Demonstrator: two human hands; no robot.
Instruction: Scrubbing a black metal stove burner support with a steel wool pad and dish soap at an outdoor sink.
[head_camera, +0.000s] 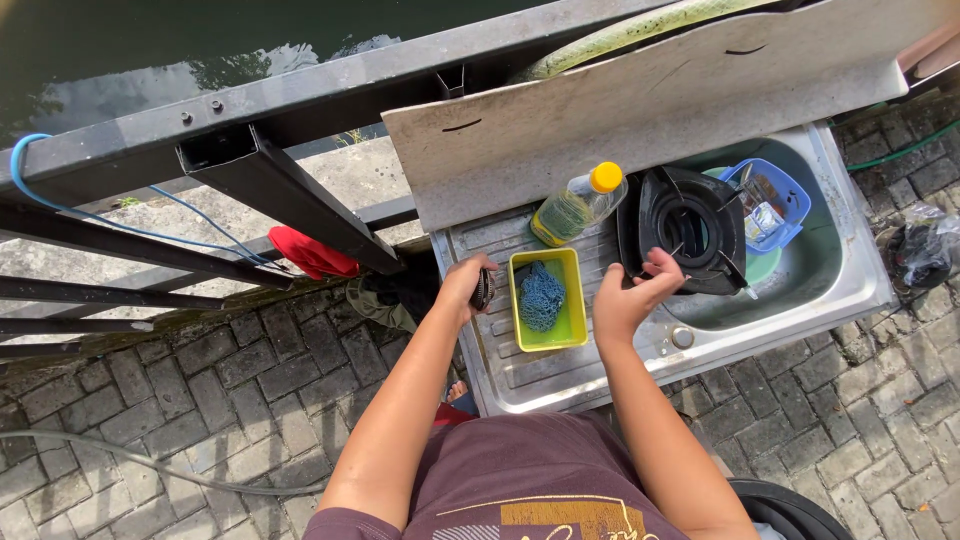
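My left hand (466, 285) is closed around a small dark round part at the left of the steel drainboard (540, 375). My right hand (628, 298) grips the near rim of a black stove burner grate (690, 228) that stands tilted at the edge of the sink basin (800, 275). Between my hands sits a yellow-green rectangular tub (571, 320) with a blue mesh scrubber (541, 296) in it. A clear bottle of yellowish liquid with a yellow cap (578, 204) lies behind the tub.
A blue plastic basket (775, 200) with small items rests in the sink on a green basin. A grey board (650, 100) leans behind the sink. Black metal railing (250, 160), a blue hose (60, 200) and a red cloth (312, 254) are at left. Brick paving surrounds the sink.
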